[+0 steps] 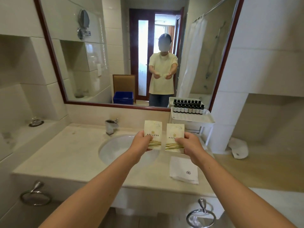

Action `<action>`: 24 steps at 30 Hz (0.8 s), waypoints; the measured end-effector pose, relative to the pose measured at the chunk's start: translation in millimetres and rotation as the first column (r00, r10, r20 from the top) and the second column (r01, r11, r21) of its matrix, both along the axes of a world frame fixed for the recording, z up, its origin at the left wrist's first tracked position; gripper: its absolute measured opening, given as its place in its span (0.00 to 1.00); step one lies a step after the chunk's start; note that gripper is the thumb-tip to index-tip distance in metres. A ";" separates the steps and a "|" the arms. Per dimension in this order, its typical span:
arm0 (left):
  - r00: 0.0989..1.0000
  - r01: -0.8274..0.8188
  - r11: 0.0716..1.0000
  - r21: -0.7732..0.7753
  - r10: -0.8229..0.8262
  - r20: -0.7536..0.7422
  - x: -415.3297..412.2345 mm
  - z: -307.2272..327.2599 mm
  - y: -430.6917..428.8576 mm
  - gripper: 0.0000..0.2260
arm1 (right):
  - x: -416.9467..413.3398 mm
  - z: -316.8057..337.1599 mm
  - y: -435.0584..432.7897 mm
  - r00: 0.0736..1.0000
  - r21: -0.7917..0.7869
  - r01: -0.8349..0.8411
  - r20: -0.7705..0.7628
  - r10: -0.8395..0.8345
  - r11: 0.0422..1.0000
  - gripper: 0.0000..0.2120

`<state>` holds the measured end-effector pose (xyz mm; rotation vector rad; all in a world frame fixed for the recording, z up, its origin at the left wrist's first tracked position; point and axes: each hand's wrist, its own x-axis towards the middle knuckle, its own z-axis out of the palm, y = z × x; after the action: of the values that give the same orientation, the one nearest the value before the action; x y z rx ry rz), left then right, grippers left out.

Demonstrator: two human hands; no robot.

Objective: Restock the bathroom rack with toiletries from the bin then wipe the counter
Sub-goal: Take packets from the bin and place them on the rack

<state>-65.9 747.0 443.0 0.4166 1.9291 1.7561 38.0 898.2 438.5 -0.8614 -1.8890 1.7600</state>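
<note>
Both my arms reach out over the sink. My left hand point(141, 142) grips a cream toiletry packet point(153, 129) with a gold flower logo and green stripes. My right hand point(189, 143) grips a second, matching packet point(175, 132) right beside the first. Both packets are upright, side by side above the basin point(118, 150). To the right stands the white rack point(204, 120) against the mirror, its top tray holding several small dark bottles point(189, 108). A folded white cloth point(184, 170) with a small logo lies on the counter point(70, 155) below my right hand.
A chrome faucet point(111, 126) stands behind the basin. The mirror point(131, 55) reflects a person and a blue bin point(123, 97) on the floor behind. A crumpled white towel point(238, 148) lies on the right ledge. Two towel rings point(35, 195) hang under the counter front.
</note>
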 end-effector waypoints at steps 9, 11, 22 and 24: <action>0.998 0.062 0.998 0.009 -0.062 0.006 -42.0 0.6 100.1 0.09 | -30.5 1.0 95.2 0.998 -0.007 0.061 -0.024 -0.061 0.998 0.11; 0.997 0.079 0.997 0.012 -0.079 0.018 -57.7 -0.4 125.6 0.09 | -43.7 -1.0 118.5 0.997 -0.010 0.075 -0.018 -0.075 0.997 0.11; 0.993 0.115 0.993 0.013 -0.115 0.006 -185.2 4.4 269.7 0.10 | -157.9 3.3 256.2 0.991 0.026 0.134 0.004 -0.134 0.991 0.12; 0.994 0.109 0.994 -0.002 -0.109 0.006 -208.1 3.5 291.9 0.09 | -177.5 -0.4 274.8 0.989 -0.004 0.146 0.002 -0.146 0.989 0.13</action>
<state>-274.0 1038.9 446.4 0.5059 1.8678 1.6840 -139.5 1172.9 438.1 -0.9775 -1.7754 1.6764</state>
